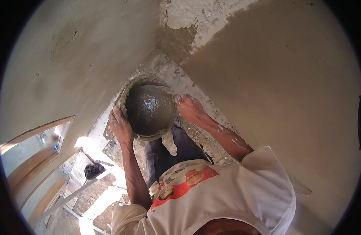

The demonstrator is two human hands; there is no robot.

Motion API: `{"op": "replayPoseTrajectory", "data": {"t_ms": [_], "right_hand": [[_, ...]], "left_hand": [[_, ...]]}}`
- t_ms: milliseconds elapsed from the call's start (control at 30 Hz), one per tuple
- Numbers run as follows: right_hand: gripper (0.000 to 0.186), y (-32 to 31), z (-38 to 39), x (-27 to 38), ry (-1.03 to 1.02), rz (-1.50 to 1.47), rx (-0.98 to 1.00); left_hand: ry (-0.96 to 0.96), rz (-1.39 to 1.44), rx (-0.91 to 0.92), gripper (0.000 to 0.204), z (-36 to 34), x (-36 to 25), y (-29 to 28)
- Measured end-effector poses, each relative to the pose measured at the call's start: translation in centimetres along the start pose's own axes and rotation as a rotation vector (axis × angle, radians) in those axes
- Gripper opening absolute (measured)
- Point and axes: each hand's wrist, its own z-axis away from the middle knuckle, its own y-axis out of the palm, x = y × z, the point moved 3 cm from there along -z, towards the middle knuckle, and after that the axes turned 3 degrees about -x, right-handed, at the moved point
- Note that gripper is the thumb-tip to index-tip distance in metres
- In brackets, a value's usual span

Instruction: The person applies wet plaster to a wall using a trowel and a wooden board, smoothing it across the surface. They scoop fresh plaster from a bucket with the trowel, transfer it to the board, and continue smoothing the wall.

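A round, mortar-crusted basin (164, 105) is in front of my legs, by the corner where two walls meet. Its inside is dark grey and wet, with light glinting off the middle. My left hand (120, 126) is closed on the basin's left rim, thumb side up. On the opposite side, my right hand (189, 107) has its fingers curled at the right rim. Grey smears mark both hands and my right forearm. How full the basin is cannot be made out.
Grey plaster covers the left wall (90, 39) and right wall (286, 78). A pale rough patch (204, 15) shows at the top. Lower left are a wooden-framed opening (39, 137), a black bag (94, 171) and a long straight bar (70, 197). Rubble-strewn floor (223, 156) lies beside my legs.
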Motion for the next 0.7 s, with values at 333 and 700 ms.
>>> {"op": "replayPoseTrajectory", "data": {"t_ms": [333, 700], "right_hand": [[0.017, -3.9, -4.2, 7.2, 0.05, 0.043, 0.152], [0.036, -4.5, -8.2, 11.2, 0.051, -0.241, 0.37]], "left_hand": [[0.412, 0.108, 0.192, 0.051, -2.3, -10.1, -3.7], [0.504, 0.214, 0.252, 0.05, -6.5, -11.1, -7.1]]}}
